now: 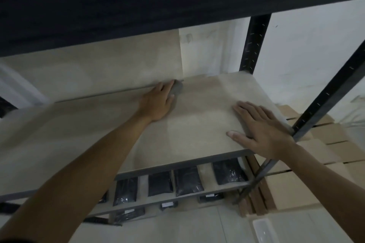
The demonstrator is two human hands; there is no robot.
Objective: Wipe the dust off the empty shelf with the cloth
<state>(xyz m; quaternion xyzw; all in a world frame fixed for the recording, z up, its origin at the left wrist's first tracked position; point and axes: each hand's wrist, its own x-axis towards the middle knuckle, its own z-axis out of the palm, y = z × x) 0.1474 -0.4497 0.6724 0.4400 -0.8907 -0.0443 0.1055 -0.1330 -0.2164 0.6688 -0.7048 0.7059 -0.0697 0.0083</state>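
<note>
Left hand (pixel 158 102) pressing grey cloth (pixel 176 89) flat at rear edge of shelf board (pixel 189 124), frame centre, right hand (pixel 260 130) flat, fingers released, near front-right corner, packet labels below unreadable.

Two bare forearms enter from the lower edge, uncovered from elbow to wrist, with no sleeve cuff showing. The left hand (pixel 158 102) and the right hand (pixel 262 132) are bare too, ungloved, with short, plain fingernails showing on the right.
</note>
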